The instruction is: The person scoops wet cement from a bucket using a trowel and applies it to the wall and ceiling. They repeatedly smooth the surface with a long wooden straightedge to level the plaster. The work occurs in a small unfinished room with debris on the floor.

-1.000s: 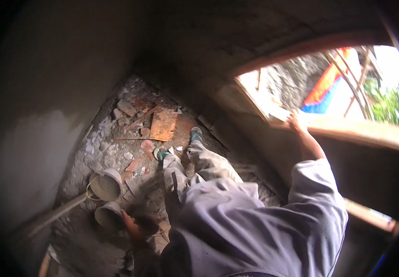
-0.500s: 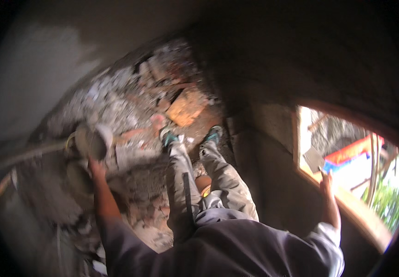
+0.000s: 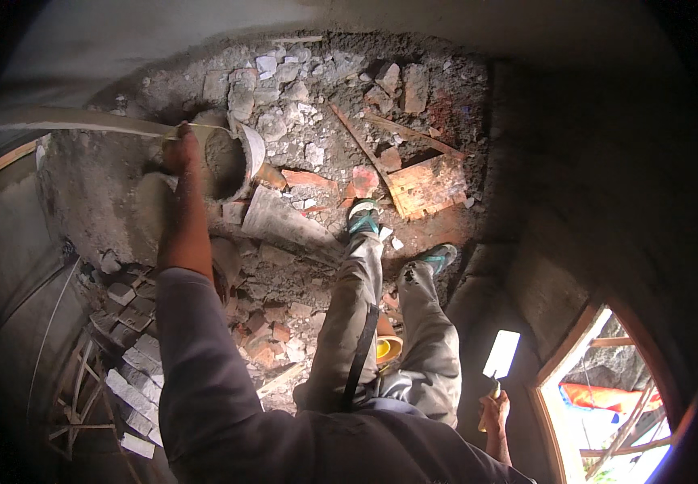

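Note:
My left hand [image 3: 179, 150] reaches far out to the left and closes on the rim of a round pan [image 3: 232, 161] filled with grey mortar. A long pale wooden plank [image 3: 75, 121] runs from the left edge up to that hand. My right hand [image 3: 494, 410] is low at my right side, gripping the handle of a trowel [image 3: 502, 353] whose flat pale blade points upward. My legs in grey trousers stand on rubble, with teal shoes [image 3: 363, 216] below me.
Broken bricks and stones [image 3: 284, 97] cover the floor. A reddish board [image 3: 428, 185] lies beside my feet. An arched window opening [image 3: 599, 403] is at lower right. Plastered walls [image 3: 591, 161] curve around. Stacked pale bricks [image 3: 135, 371] lie at lower left.
The view has swung left and down. My left hand has reached up onto the mortar pan. My right hand has come away from the window sill with the trowel.

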A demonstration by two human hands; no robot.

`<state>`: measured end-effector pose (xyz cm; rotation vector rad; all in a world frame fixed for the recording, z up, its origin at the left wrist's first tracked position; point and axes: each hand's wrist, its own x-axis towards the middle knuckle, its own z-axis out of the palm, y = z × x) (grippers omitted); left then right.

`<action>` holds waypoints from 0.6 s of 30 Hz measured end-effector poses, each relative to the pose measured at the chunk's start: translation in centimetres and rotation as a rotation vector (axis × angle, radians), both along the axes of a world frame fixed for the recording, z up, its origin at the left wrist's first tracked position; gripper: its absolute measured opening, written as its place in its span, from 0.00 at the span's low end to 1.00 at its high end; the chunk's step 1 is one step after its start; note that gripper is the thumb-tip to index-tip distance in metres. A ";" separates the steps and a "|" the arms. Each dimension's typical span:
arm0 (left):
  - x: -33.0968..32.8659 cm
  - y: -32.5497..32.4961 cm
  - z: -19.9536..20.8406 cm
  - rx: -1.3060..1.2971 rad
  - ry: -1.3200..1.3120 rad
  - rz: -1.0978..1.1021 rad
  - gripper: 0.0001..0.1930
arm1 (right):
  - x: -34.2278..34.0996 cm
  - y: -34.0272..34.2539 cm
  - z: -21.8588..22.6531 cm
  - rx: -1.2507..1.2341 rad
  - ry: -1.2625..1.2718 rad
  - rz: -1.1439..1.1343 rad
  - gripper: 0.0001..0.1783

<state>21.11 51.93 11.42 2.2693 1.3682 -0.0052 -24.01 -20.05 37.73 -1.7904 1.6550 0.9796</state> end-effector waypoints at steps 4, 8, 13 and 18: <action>1.2 2.3 1.4 0.646 0.483 -0.542 0.37 | 1.2 0.7 -3.0 -0.024 0.075 0.131 0.11; 0.6 10.4 -1.8 0.286 0.577 -0.619 0.26 | 1.3 0.8 -5.1 -0.006 0.102 0.159 0.10; -6.9 5.4 1.2 0.128 0.603 -0.731 0.17 | 3.0 3.1 -3.4 0.060 -0.002 0.088 0.09; -7.8 -8.6 8.2 -0.083 0.570 -0.892 0.23 | 7.4 6.8 3.2 0.037 -0.039 0.202 0.14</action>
